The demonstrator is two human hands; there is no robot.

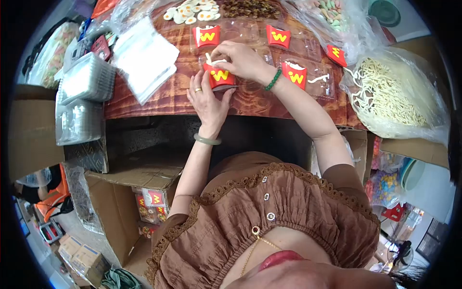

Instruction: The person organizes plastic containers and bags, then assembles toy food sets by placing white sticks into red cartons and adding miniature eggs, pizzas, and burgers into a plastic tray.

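Observation:
My left hand, with a ring on it, holds a small red fries box with a yellow logo by its left side and lower edge. Over the box's top edge my right hand pinches pale, stick-shaped pieces that stand partly in the box. Fingers cover part of these pieces. A clear plastic tray lies under the box. Close by, another red box rests in a clear tray with a few pale strips beside it.
More red boxes sit in trays behind. A bag of pale strips stands right, a bag of pastel candies back right. Egg-shaped candies and brown pieces lie at the back. White bags and stacked trays are left.

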